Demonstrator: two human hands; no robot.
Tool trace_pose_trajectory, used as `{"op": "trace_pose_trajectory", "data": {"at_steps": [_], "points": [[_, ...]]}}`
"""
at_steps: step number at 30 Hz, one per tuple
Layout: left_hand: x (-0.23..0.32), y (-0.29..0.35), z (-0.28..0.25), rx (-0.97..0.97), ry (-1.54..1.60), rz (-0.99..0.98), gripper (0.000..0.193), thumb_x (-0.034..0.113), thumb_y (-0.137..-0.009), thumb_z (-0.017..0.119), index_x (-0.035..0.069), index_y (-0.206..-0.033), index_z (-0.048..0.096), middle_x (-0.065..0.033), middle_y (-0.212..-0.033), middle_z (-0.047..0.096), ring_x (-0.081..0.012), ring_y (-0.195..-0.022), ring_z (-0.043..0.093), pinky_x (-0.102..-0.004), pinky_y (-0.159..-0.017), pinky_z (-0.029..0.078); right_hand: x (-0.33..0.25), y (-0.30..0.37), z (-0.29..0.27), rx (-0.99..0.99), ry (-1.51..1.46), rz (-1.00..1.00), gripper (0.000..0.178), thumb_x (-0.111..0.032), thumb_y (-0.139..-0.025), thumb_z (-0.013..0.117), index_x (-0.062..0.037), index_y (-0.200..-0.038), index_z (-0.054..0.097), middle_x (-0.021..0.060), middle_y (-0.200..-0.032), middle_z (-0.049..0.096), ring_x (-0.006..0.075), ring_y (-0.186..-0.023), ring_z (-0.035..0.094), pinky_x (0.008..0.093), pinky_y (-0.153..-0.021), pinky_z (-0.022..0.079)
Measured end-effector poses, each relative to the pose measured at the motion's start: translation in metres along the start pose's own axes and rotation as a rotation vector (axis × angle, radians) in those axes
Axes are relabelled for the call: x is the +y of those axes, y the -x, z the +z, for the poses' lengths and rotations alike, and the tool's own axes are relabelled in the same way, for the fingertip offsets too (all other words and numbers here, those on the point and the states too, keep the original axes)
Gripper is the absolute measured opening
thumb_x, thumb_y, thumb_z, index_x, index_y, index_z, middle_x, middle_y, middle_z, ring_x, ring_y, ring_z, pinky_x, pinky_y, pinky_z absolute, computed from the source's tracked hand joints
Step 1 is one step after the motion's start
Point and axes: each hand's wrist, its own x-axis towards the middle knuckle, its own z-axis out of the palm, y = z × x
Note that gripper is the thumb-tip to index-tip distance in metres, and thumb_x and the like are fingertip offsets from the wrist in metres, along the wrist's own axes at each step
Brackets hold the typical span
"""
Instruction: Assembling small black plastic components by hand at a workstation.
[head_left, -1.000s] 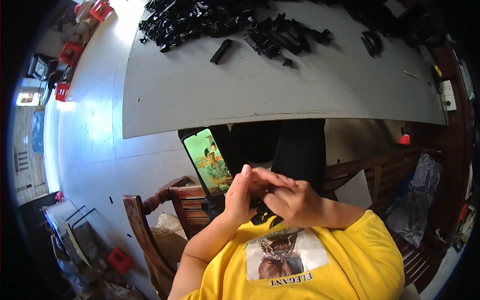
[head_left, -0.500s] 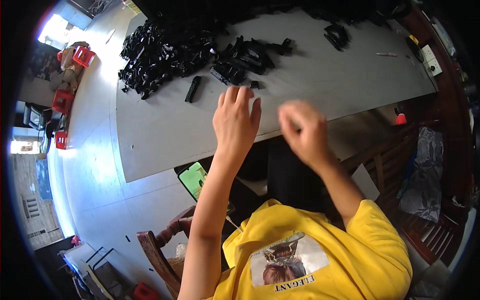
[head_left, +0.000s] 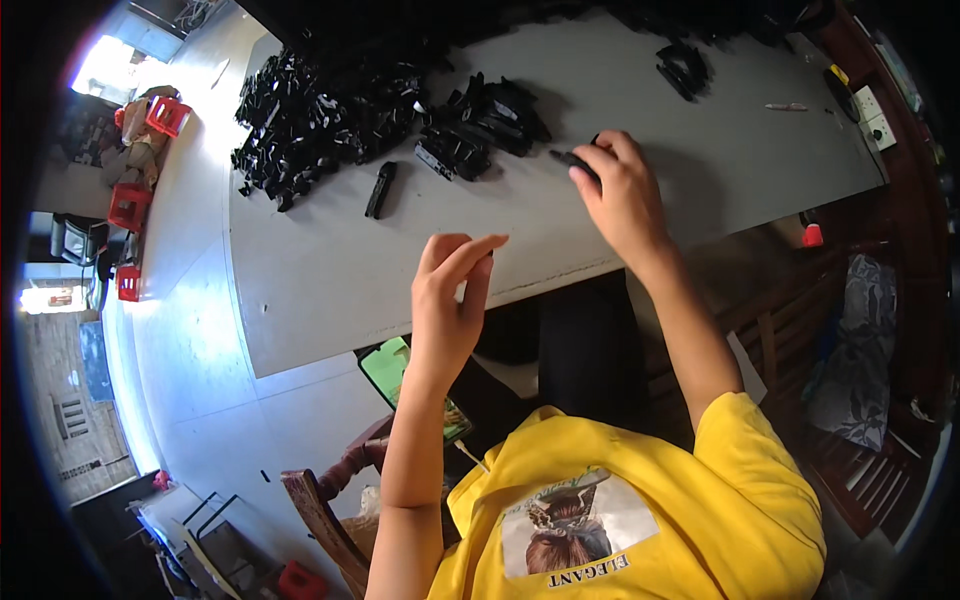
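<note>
My right hand (head_left: pixel 625 195) is over the grey table, closed around a black plastic piece (head_left: pixel 578 164) whose narrow end sticks out past the fingertips. Nearer the table's front edge is my left hand (head_left: pixel 450 285), its thumb and fingers pinched together. A tiny dark spot shows at those fingertips, too small to name. Beyond it lies a single long black part (head_left: pixel 380 190). A small cluster of longer black parts (head_left: pixel 485 125) rests farther back, beside a large heap of small black plastic pieces (head_left: pixel 325 120).
The grey table (head_left: pixel 330 290) ends just before my lap. More black parts (head_left: pixel 683 72) and a thin pen-like stick (head_left: pixel 786 107) lie at the far right. A lit phone (head_left: pixel 388 368) sits below the edge, near a wooden chair arm (head_left: pixel 350 465). Red crates (head_left: pixel 128 205) stand at left.
My right hand has moved away from me over the table and now has a black piece in it. The left hand has drawn back and pinched. A small black piece near it is gone from the table.
</note>
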Motion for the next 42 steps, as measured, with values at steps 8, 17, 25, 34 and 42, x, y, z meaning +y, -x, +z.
{"op": "trace_pose_trajectory", "data": {"at_steps": [8,17,25,34,42], "points": [[0.0,0.06,-0.012,0.178,0.969,-0.065,0.017,-0.012,-0.086,0.058,-0.009,-0.103,0.053,-0.0154,-0.109,0.056,-0.0218,-0.103,0.059,-0.0328,-0.092,0.05,-0.07,0.058,-0.05,-0.066,-0.411,-0.22,0.03,-0.006,-0.074,0.074,-0.0072,-0.103,0.066,0.0074,-0.087,0.065,0.027,-0.076,0.06,0.0341,-0.074,0.048],[0.013,0.079,-0.023,0.2,0.917,0.02,0.016,-0.014,-0.083,0.06,-0.01,-0.097,0.054,-0.021,-0.115,0.057,-0.024,-0.109,0.059,-0.0314,-0.093,0.049,-0.093,0.082,-0.064,-0.261,-0.504,-0.31,0.033,-0.01,-0.072,0.076,-0.0085,-0.103,0.066,0.0036,-0.076,0.063,0.0217,-0.064,0.056,0.0338,-0.067,0.041],[0.019,0.082,-0.026,0.128,0.831,0.031,0.019,-0.017,-0.079,0.061,-0.008,-0.096,0.057,-0.022,-0.113,0.06,-0.0262,-0.11,0.059,-0.0312,-0.091,0.049,-0.093,0.083,-0.07,-0.343,-0.494,-0.324,0.035,-0.01,-0.07,0.076,-0.0092,-0.104,0.066,0.0019,-0.073,0.06,0.0203,-0.063,0.055,0.0336,-0.067,0.04],[0.041,0.087,-0.01,-0.096,1.194,-0.13,0.055,0.039,-0.102,0.035,-0.008,-0.092,0.061,-0.0239,-0.096,0.066,-0.0339,-0.1,0.063,-0.0417,-0.094,0.047,-0.1,0.115,-0.054,-0.37,-0.664,-0.511,0.018,-0.017,-0.074,0.073,-0.0092,-0.09,0.071,0.0016,-0.077,0.057,0.0186,-0.065,0.052,0.0323,-0.059,0.044],[0.042,0.084,0.002,-0.145,1.06,-0.01,0.049,0.034,-0.103,0.034,-0.005,-0.087,0.06,-0.0206,-0.085,0.067,-0.0359,-0.088,0.066,-0.0465,-0.086,0.049,-0.099,0.123,-0.057,-0.355,-0.627,-0.597,0.009,-0.012,-0.077,0.07,-0.0063,-0.084,0.069,0.0019,-0.078,0.058,0.0191,-0.072,0.057,0.0304,-0.061,0.047]]}}
